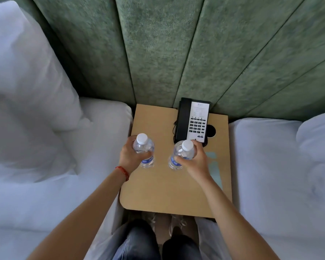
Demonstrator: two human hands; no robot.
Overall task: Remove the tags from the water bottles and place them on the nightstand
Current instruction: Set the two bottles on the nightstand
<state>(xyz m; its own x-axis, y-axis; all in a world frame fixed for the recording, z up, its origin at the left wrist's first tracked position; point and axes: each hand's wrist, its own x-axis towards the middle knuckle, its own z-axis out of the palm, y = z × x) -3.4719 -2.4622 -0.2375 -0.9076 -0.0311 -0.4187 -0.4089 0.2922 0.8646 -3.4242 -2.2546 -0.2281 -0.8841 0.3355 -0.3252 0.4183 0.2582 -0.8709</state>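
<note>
Clear bottles, no tags visible, are gripped by the left hand (129,156) and right hand (196,159) on the desk (158,192), release remaining.

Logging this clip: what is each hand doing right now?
Left hand: grips the left clear plastic water bottle.
Right hand: grips the right clear plastic water bottle.

Bare nightstand (158,194) front lies open; telephone (193,121) blocks the back right.
</note>
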